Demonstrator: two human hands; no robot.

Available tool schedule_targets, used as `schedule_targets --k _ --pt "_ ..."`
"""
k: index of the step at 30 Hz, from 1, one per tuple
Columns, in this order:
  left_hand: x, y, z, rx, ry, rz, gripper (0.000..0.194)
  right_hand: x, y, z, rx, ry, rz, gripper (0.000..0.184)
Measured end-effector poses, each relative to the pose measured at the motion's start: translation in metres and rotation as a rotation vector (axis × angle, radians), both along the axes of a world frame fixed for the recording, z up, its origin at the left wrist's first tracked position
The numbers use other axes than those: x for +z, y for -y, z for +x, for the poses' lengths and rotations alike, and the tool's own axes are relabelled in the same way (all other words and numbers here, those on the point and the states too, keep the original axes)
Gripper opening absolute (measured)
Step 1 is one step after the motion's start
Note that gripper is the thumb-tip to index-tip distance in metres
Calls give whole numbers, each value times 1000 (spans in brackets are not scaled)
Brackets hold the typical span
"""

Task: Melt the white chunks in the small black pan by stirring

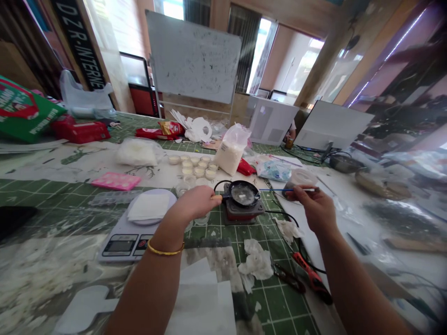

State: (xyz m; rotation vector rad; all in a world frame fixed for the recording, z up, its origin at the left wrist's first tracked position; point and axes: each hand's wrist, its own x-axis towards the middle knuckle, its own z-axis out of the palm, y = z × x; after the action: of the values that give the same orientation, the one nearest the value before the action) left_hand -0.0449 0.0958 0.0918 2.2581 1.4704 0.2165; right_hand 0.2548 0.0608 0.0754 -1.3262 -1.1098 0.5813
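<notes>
The small black pan [240,193] sits on a red hot plate [242,210], with pale stuff [241,194] inside it. The left hand [193,202] has a tight grip on the pan's short handle [216,197]. The right hand [314,209] has a closed pinch grip on a thin blue stick [279,190], and the stick's tip is just beside the pan's rim.

Left of the pan is a kitchen scale [122,244] with white paper [148,207] on top. Behind the pan are rows of little cups [193,167] and a bag of white powder [230,151]. In front of the pan lie crumpled tissues [256,260] and red-handled pliers [310,277].
</notes>
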Motion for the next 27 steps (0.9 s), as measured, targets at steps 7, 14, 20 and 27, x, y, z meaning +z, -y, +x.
schedule_targets --k 7,14,20,27 --pt "0 1 2 3 -37 11 43 17 -32 -6 96 356 -127 28" --pt "3 4 4 44 -115 31 48 44 -16 -12 54 741 -252 22" --pt "4 4 4 31 -101 18 47 42 -35 -16 109 634 -256 22" --pt "5 6 5 57 -148 23 47 52 -19 -16 99 869 -351 24"
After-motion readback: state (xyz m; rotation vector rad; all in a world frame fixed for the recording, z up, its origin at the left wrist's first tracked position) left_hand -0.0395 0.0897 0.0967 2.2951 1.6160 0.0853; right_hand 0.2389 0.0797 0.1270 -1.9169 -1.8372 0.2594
